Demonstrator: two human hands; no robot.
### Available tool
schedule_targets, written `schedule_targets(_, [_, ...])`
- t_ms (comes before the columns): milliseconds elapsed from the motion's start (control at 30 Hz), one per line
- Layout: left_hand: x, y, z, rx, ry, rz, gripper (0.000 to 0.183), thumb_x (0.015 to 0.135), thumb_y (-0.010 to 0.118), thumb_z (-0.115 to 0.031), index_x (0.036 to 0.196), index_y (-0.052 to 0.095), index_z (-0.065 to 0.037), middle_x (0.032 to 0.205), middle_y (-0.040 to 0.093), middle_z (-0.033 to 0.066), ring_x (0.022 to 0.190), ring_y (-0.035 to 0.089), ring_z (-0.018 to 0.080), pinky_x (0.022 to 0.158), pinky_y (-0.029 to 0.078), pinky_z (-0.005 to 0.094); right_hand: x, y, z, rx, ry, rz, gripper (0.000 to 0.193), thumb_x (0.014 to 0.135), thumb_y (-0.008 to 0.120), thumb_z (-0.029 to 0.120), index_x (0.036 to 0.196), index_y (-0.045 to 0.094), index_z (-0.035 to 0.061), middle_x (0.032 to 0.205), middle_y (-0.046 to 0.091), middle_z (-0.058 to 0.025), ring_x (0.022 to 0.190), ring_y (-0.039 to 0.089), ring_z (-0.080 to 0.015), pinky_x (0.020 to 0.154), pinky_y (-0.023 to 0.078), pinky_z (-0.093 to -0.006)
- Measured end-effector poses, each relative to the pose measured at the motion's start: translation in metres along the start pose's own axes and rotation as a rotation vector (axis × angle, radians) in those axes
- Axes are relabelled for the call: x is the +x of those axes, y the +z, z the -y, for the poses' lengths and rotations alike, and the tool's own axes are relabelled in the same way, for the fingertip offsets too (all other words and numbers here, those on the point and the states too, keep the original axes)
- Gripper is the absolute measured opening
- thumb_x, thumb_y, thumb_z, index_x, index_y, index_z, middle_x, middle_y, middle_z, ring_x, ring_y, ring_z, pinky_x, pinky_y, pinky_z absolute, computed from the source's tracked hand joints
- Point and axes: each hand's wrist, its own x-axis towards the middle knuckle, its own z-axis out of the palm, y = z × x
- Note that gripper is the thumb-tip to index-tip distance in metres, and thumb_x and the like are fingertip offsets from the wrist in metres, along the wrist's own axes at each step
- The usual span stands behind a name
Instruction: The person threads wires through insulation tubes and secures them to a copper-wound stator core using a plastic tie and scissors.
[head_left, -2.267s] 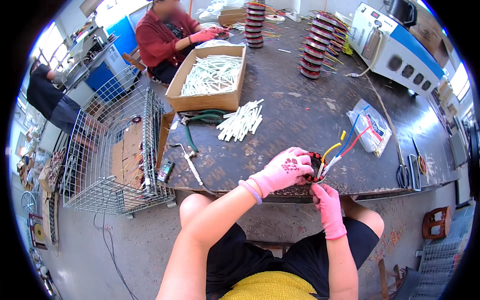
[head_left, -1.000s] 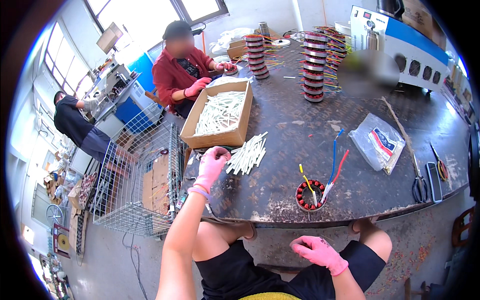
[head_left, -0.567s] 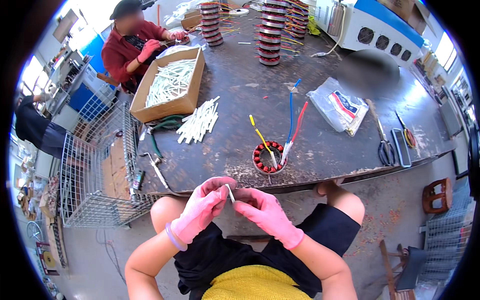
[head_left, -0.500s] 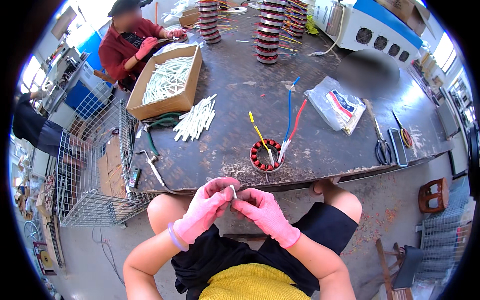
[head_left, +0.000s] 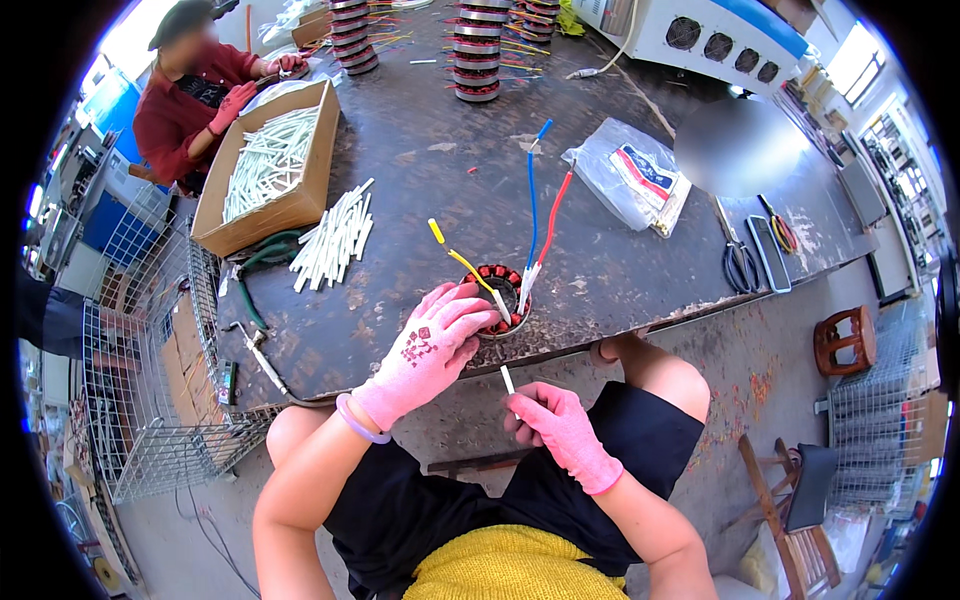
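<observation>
A ring-shaped motor stator [head_left: 524, 311] with red windings lies near the table's front edge. Yellow, blue and red lead wires rise from it, with white sleeves at their lower ends. My left hand [head_left: 432, 345], in a pink glove, reaches over the stator's near left side. Its fingers curl at the rim and hide that part; the thumb is mostly out of sight. Lower and to the right, my right hand [head_left: 556, 425], also gloved in pink, pinches a short white sleeve tube [head_left: 508, 381] that points up, apart from the stator.
Loose white tubes [head_left: 335, 235] lie beside a cardboard box [head_left: 318, 160] full of them. Green-handled pliers [head_left: 250, 300], scissors [head_left: 741, 265], a phone [head_left: 768, 252] and a plastic bag [head_left: 625, 175] rest on the table. Stacked stators [head_left: 477, 50] stand farther back. A co-worker [head_left: 190, 100] sits at far left.
My hands have parted. The left has moved up to the stator, while the right has drawn lower and rightward with the white tube. The whole view has shifted.
</observation>
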Motion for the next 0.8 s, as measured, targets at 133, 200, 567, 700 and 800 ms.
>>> schedule_targets(133, [0.001, 0.002, 0.003, -0.028, 0.005, -0.012, 0.036, 0.082, 0.068, -0.003, 0.117, 0.063, -0.008, 0.121, 0.06, 0.0094, 0.125, 0.051, 0.0329, 0.114, 0.034, 0.0507, 0.001, 0.004, 0.003, 0.043, -0.025, 0.016, 0.029, 0.095, 0.065, 0.029, 0.105, 0.065, 0.0026, 0.081, 0.066, -0.002, 0.062, 0.054, -0.0038, 0.055, 0.04, -0.0173])
schedule_targets(200, [0.001, 0.003, 0.004, -0.044, 0.012, -0.029, 0.036, 0.082, 0.068, -0.003, 0.117, 0.064, -0.007, 0.12, 0.06, 0.0099, 0.123, 0.052, 0.0338, 0.114, 0.034, 0.051, 0.005, 0.003, 0.002, 0.058, -0.039, 0.019, 0.03, 0.095, 0.065, 0.031, 0.105, 0.065, 0.0025, 0.081, 0.066, -0.0021, 0.061, 0.053, -0.0036, 0.054, 0.039, -0.0168])
schedule_targets(567, [0.001, 0.001, 0.004, -0.135, -0.003, -0.049, 0.05, 0.072, 0.079, -0.01, 0.119, 0.062, -0.008, 0.118, 0.062, 0.0092, 0.125, 0.054, 0.0322, 0.115, 0.033, 0.0513, 0.034, 0.013, 0.018, 0.181, -0.036, -0.032, 0.027, 0.096, 0.064, 0.032, 0.098, 0.066, 0.0047, 0.078, 0.065, -0.0002, 0.057, 0.053, -0.0036, 0.049, 0.036, -0.0162])
schedule_targets(700, [0.001, 0.015, 0.012, -0.152, 0.042, -0.12, 0.061, 0.07, 0.08, -0.011, 0.127, 0.057, -0.01, 0.118, 0.062, 0.009, 0.126, 0.053, 0.0325, 0.115, 0.034, 0.0492, 0.048, 0.013, 0.015, 0.237, -0.023, -0.003, 0.027, 0.096, 0.064, 0.032, 0.097, 0.066, 0.0048, 0.08, 0.065, -0.0017, 0.06, 0.055, -0.0044, 0.049, 0.036, -0.0162])
schedule_targets(800, [-0.002, 0.028, 0.011, -0.112, 0.009, -0.205, 0.06, 0.071, 0.079, -0.011, 0.126, 0.056, -0.01, 0.12, 0.062, 0.0102, 0.125, 0.054, 0.0324, 0.113, 0.037, 0.0486, 0.043, 0.008, 0.02, 0.119, -0.059, 0.041, 0.029, 0.098, 0.061, 0.033, 0.097, 0.066, 0.0043, 0.079, 0.065, -0.0025, 0.061, 0.055, -0.0047, 0.05, 0.037, -0.0172])
